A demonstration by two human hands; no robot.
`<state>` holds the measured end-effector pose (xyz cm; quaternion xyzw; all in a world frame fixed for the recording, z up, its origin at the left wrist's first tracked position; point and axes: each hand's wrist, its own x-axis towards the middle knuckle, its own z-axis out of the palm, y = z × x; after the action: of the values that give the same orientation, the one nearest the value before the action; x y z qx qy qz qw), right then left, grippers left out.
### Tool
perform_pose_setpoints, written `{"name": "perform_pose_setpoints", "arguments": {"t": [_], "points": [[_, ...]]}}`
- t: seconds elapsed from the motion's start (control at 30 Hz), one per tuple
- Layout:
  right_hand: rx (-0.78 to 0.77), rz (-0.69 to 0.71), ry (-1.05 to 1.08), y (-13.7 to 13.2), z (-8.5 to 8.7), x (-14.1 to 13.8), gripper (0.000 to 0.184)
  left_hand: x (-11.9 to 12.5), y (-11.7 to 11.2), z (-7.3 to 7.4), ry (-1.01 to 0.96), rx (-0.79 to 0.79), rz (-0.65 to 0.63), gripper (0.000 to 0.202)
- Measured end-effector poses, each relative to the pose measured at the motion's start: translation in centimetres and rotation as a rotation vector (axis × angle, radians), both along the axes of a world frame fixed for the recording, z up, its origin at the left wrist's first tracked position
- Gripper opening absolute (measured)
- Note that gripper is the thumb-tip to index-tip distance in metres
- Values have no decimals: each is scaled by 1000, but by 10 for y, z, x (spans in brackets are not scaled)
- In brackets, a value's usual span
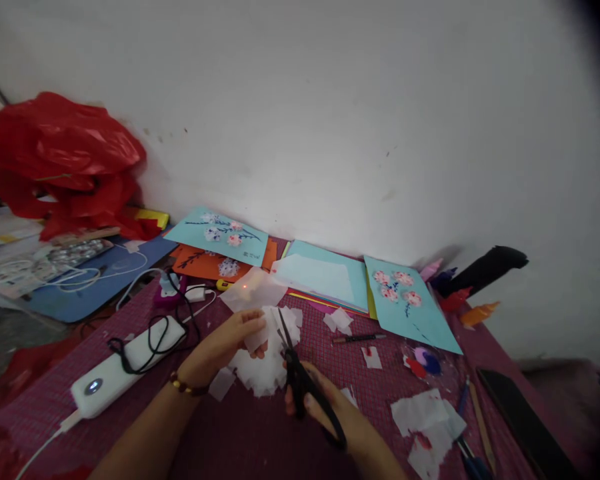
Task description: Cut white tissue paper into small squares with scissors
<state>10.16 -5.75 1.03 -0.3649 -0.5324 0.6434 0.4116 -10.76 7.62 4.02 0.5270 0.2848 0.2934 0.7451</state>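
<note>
My left hand (pixel 245 335) pinches a small piece of white tissue paper (pixel 256 335) between thumb and fingers. My right hand (pixel 315 397) is wrapped round the handles of black scissors (pixel 300 380). The scissors' blades are slightly apart and point up and away, just right of the held tissue; whether they touch it I cannot tell. Below both hands lies a heap of cut white tissue pieces (pixel 263 373) on the red patterned tablecloth (pixel 245 433). A single tissue square (pixel 223 383) lies beside the heap, under my left wrist.
A white power bank (pixel 125 373) with black cable lies left. Blue sheets with blossom pictures (pixel 215 233) (pixel 405 297) lean at the back. A pen (pixel 359 339), red-stained tissues (pixel 427 423), paint bottles (pixel 480 313) and a dark phone-like slab (pixel 525 420) are right.
</note>
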Motion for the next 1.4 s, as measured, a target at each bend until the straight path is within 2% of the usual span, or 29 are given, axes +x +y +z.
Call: {"name": "perform_pose_setpoints", "arguments": {"t": [0.13, 0.23, 0.37, 0.43, 0.57, 0.73, 0.83, 1.07, 1.4], "points": [[57, 8, -147, -2, 9, 0, 59, 0, -4, 7, 90, 94, -3, 27], [43, -1, -143, -3, 10, 0, 61, 2, -6, 8, 108, 35, 66, 15], [51, -22, -151, -3, 7, 3, 59, 6, -5, 3, 65, 0, 148, 8], [50, -29, -164, -3, 7, 4, 58, 7, -5, 1, 66, -16, 160, 11], [-25, -92, -236, -6, 14, 2, 56, 8, -5, 2, 27, -77, 163, 32], [-18, -163, -436, -6, 26, -2, 63, 8, -2, -1, 97, -9, 226, 20], [15, -187, -470, -6, 25, -2, 66, 8, -1, -4, 159, -1, 183, 19], [97, -251, -547, -7, 19, -4, 71, 9, -7, -9, 249, 6, -2, 32], [114, -287, -518, -8, 12, -3, 71, 12, -10, -2, 153, -129, 127, 40]]}}
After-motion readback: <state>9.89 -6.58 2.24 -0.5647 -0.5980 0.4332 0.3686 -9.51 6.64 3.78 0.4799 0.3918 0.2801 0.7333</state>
